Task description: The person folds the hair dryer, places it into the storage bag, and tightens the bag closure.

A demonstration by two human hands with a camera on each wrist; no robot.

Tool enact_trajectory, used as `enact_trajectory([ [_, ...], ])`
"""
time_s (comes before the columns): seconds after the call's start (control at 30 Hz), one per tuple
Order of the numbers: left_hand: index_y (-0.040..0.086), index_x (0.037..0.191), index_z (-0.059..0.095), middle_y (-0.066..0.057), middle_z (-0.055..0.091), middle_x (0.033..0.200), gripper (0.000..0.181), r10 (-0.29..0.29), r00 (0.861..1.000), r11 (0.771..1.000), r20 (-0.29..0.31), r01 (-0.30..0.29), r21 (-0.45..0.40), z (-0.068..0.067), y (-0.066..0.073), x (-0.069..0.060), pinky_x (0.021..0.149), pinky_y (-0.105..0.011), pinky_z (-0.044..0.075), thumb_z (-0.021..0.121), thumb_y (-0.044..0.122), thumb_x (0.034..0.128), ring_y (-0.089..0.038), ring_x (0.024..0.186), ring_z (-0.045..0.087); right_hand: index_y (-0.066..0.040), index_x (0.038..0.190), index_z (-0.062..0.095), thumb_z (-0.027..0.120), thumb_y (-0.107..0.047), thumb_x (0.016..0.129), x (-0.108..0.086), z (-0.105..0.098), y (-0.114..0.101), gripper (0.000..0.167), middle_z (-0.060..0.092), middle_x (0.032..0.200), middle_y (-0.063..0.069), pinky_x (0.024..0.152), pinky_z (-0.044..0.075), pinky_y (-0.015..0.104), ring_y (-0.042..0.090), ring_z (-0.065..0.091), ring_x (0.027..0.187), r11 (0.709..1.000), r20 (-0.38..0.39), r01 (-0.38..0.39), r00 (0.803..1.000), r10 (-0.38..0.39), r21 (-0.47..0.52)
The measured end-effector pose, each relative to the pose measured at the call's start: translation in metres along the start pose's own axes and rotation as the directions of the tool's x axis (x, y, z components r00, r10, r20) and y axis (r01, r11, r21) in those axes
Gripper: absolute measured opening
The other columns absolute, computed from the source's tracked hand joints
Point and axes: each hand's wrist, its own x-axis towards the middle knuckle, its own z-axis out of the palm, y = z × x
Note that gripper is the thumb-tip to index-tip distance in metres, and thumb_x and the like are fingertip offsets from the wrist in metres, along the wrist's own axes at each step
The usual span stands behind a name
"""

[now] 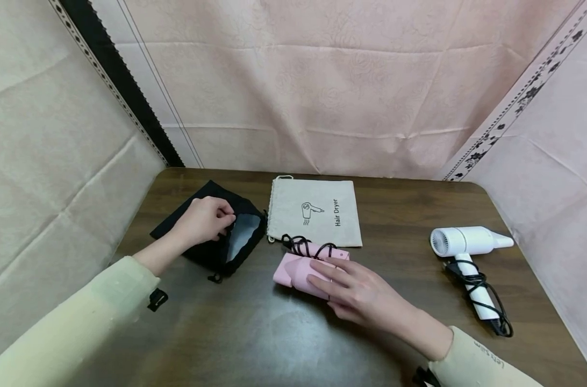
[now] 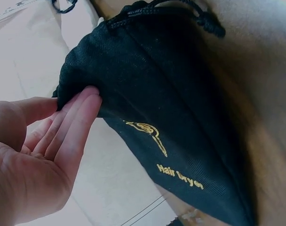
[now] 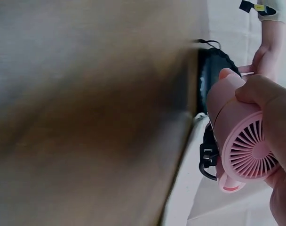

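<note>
My left hand (image 1: 205, 219) pinches the rim of a black drawstring bag (image 1: 213, 258), whose mouth gapes toward the right and shows a pale lining. Gold "Hair Dryer" lettering (image 2: 179, 176) and a small dryer drawing mark the bag in the left wrist view. With my right hand (image 1: 366, 295) I grip a pink hair dryer (image 1: 300, 272) around its barrel, just right of the bag. Its handle lies folded against the barrel, and a black cord (image 1: 300, 244) is bundled at it. The vented rear end (image 3: 253, 150) shows in the right wrist view.
A light drawstring bag (image 1: 317, 209) printed "Hair Dryer" lies flat at the back middle of the wooden table (image 1: 395, 215). On the right lies a white hair dryer (image 1: 467, 241) with a black cord around its handle. Cloth curtains (image 1: 322, 97) enclose the back and sides.
</note>
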Motion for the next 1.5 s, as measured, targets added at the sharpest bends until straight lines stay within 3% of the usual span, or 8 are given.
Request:
enact_trajectory([
  [0.17,-0.001,0.114,0.074,-0.011,0.078,0.095,0.017,0.0,1.0,1.0,0.023,0.0,0.0,-0.008,0.005,-0.002,0.06,-0.033,0.063,0.066,0.012,0.106,-0.019,0.074,0.076,-0.007,0.146,0.064,0.087,-0.015,0.079,0.019,0.0,0.003,0.072,0.06,0.153,0.014,0.108,0.054,0.051,0.039,0.063,0.132,1.0,-0.033,0.027,0.999,-0.026,0.006],
  [0.43,-0.001,0.109,0.075,-0.01,0.079,0.093,0.015,0.005,0.997,1.0,0.073,-0.005,0.002,-0.013,0.013,-0.003,0.059,-0.033,0.064,0.067,0.01,0.1043,-0.017,0.071,0.076,-0.007,0.143,0.066,0.087,-0.018,0.082,0.045,0.017,-0.001,0.065,0.062,0.151,0.015,0.109,0.054,0.047,0.036,0.063,0.133,0.996,-0.062,0.082,0.995,-0.08,0.037],
  [0.9,0.002,0.099,0.075,-0.01,0.079,0.089,0.01,0.021,0.984,0.999,0.179,-0.025,0.022,-0.011,0.029,-0.007,0.056,-0.032,0.063,0.068,0.008,0.1022,-0.019,0.067,0.076,-0.009,0.143,0.068,0.086,-0.023,0.087,0.069,0.04,0.009,0.06,0.06,0.153,0.014,0.114,0.05,0.045,0.035,0.061,0.137,0.998,-0.021,0.068,0.997,-0.068,0.016],
  [1.17,0.001,0.1,0.075,-0.013,0.08,0.09,0.011,0.016,0.979,1.0,0.205,-0.014,-0.011,-0.008,0.034,-0.007,0.057,-0.033,0.064,0.068,0.008,0.1025,-0.018,0.066,0.076,-0.012,0.141,0.07,0.086,-0.022,0.085,0.079,0.05,0.009,0.059,0.065,0.147,0.011,0.112,0.053,0.045,0.037,0.064,0.132,0.983,-0.037,0.143,0.988,-0.149,-0.116],
  [1.33,0.0,0.1,0.075,-0.012,0.079,0.09,0.011,0.002,0.98,1.0,0.198,0.002,-0.018,-0.004,0.036,-0.007,0.056,-0.033,0.064,0.067,0.007,0.102,-0.018,0.065,0.076,-0.015,0.138,0.073,0.079,-0.021,0.091,0.088,0.058,0.005,0.048,0.068,0.143,0.007,0.109,0.055,0.044,0.037,0.065,0.129,0.963,-0.05,0.203,0.975,-0.215,-0.179],
  [1.5,0.0,0.1,0.075,-0.01,0.078,0.087,0.011,-0.011,0.979,0.999,0.205,0.019,-0.038,-0.001,0.038,-0.008,0.057,-0.034,0.064,0.067,0.007,0.1021,-0.019,0.065,0.076,-0.016,0.139,0.072,0.076,-0.021,0.094,0.094,0.066,0.006,0.045,0.067,0.145,0.006,0.114,0.051,0.042,0.035,0.064,0.132,0.956,-0.027,0.21,0.975,-0.22,-0.203],
])
